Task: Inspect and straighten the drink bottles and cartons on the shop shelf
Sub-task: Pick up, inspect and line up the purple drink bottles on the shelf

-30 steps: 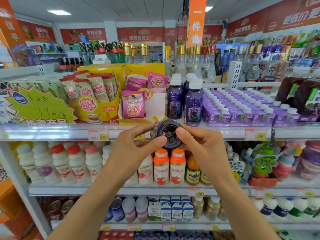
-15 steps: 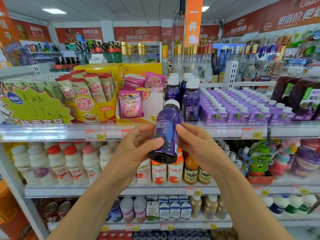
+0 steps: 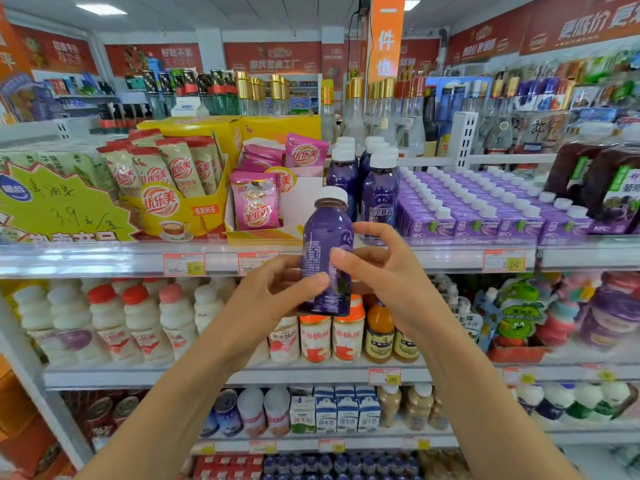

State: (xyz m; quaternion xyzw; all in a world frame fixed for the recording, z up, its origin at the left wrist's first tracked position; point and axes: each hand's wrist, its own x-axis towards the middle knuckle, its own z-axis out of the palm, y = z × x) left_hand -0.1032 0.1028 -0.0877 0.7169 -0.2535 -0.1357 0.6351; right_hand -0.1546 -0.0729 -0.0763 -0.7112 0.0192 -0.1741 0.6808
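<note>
Holding the purple drink bottle in the air just on the near side of the upper shelf, we judge ourselves to be in the inspecting step. Our left hand grasps its lower body with the thumb across the front. Our right hand pinches the label higher up, thumb in front and fingers behind. The bottle's long axis runs almost vertical, white cap up and base down, with the top leaning a touch to the right. Fine print shows on its left flank. Next, we think, it should go back farther in and slightly right, into the gap at the front of the matching bottles, left of the purple cartons. That calls for keeping it upright, lifting the base clear of the shelf lip, and turning the brand side toward us.
</note>
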